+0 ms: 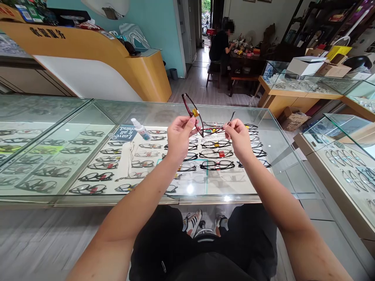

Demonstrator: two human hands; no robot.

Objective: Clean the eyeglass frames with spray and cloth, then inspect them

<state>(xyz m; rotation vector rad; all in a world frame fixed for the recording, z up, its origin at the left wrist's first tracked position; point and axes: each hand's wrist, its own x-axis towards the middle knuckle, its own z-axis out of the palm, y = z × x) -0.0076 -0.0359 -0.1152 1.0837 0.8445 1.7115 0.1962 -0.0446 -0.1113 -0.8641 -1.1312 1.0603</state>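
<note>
While left grip [179, 134] pinches red eyeglasses [187, 106] | right grip [238, 136] pinches their temple [233, 115] | showcase [224, 189] beneath

"How do the arms sit on your feed?"

"I see both bare and outstretched: the left arm [143, 195] reaching from near left, the right arm [275, 193] from near right, converging toward the far side."

"And the hands?"

"I've got the left hand [181, 136] pinching, thumb against forefinger. The right hand [238, 136] pinches too, fingers curled, nearly level, well apart."
</note>
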